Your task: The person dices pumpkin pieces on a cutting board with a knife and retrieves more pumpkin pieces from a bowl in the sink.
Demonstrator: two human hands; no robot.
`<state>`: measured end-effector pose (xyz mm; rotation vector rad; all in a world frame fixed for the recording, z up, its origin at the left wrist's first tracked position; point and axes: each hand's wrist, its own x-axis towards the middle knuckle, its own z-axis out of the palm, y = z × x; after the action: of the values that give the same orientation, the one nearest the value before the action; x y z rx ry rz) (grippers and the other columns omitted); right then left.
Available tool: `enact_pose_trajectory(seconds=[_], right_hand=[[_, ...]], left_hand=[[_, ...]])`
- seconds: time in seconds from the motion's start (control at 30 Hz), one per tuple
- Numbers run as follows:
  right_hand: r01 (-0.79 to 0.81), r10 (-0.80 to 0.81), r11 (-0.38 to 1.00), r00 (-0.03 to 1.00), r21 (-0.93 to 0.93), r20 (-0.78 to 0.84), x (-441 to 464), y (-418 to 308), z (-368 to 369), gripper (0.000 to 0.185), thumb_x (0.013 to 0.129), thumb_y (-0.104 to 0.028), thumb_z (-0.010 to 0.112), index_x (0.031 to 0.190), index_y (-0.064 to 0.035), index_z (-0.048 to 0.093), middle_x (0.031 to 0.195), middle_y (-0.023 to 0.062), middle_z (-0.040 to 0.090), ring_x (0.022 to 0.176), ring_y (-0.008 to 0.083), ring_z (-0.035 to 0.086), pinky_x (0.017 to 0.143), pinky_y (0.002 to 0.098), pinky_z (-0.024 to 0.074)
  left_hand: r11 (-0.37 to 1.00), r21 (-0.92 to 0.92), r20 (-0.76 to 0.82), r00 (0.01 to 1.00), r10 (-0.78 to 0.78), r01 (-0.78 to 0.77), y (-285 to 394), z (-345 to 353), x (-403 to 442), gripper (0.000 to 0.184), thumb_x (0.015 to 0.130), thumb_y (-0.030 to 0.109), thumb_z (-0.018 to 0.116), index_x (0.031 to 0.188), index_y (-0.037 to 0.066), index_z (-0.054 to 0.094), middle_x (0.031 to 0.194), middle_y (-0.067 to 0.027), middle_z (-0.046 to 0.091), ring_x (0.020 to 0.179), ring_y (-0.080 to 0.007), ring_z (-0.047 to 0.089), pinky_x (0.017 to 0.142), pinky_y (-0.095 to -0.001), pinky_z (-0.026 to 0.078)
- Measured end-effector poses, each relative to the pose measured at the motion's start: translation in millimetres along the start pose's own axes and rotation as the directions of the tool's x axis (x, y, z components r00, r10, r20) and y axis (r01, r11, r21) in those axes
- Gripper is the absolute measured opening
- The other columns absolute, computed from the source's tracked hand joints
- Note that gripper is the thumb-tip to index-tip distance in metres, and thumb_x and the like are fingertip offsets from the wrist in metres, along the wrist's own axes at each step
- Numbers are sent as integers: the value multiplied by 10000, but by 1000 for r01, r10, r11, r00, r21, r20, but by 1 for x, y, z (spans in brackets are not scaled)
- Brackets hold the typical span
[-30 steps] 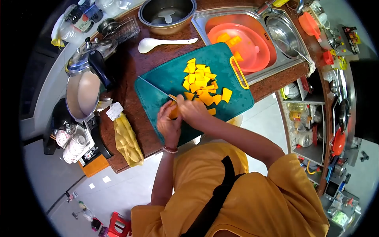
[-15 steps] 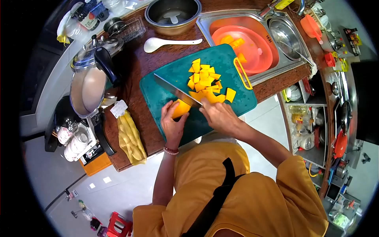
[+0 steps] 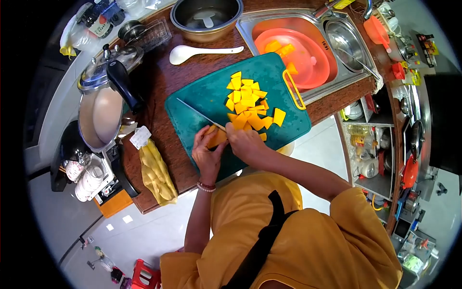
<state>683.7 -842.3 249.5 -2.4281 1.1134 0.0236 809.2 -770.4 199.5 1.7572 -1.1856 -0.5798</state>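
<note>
My left hand (image 3: pixel 207 156) grips a chunk of orange pumpkin (image 3: pixel 218 138) near the front left of the green cutting board (image 3: pixel 192 98). My right hand (image 3: pixel 246 144) is closed round the handle of a kitchen knife (image 3: pixel 196 112). The blade, seen nearly edge-on, points up and left across the board and lies right beside the held chunk; I cannot tell whether it is cutting in. Beyond my right hand, a heap of cut pumpkin pieces (image 3: pixel 248 99) covers the middle of the board. One piece (image 3: pixel 279 117) lies apart to the right.
Behind the board are a white spoon (image 3: pixel 185 54) and a dark pot (image 3: pixel 207 34) with liquid. An orange basin (image 3: pixel 315 72) holding pumpkin slices sits in the sink (image 3: pixel 245 29). At left stand an uncovered pressure cooker (image 3: pixel 86 118) and a yellowish bag (image 3: pixel 156 176) near the counter's edge.
My right hand has moved left, closer to my left hand. The knife has turned from showing its flat side to nearly edge-on. The whole view has shifted slightly.
</note>
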Motion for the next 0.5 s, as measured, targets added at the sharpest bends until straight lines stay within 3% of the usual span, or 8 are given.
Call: enact_pose_trajectory(seconds=[0.07, 0.17, 0.27, 0.5], right_hand=[[-23, 22, 1000, 999, -15, -34, 4, 2, 11, 198, 844, -112, 565, 1001, -25, 480, 697, 174, 635, 685, 336, 663, 549, 390, 521], [187, -161, 981, 931, 48, -326, 29, 5, 29, 190, 885, -154, 526, 1017, -24, 485, 676, 217, 622, 657, 392, 641, 566, 470, 515], [29, -14, 989, 995, 143, -104, 58, 10, 17, 210, 915, -212, 514, 1027, -36, 494, 694, 237, 623, 686, 422, 633, 586, 500, 508], [-57, 120, 942, 977, 330, -174, 22, 53, -41, 220, 923, -182, 494, 1065, -17, 522, 848, 266, 622, 770, 447, 601, 674, 508, 481]], left_hand=[[1000, 11, 2, 1000, 3, -3, 0, -1, -1, 427, 638, -14, 774, 1053, 38, 687, 1166, -127, 609, 1046, -267, 600, 908, -349, 485], [999, -11, 19, 999, 37, -37, -5, 3, 0, 419, 636, -14, 763, 1045, 29, 682, 1169, -131, 607, 1051, -274, 595, 916, -355, 473], [998, -26, 21, 998, 58, -57, -2, -2, 1, 381, 658, 24, 775, 1026, 21, 675, 1169, -152, 602, 1052, -291, 588, 919, -363, 458], [998, -14, -40, 998, 54, -55, 4, 2, -3, 389, 655, 83, 807, 1014, 33, 666, 1142, -177, 591, 1050, -330, 581, 918, -378, 462]])
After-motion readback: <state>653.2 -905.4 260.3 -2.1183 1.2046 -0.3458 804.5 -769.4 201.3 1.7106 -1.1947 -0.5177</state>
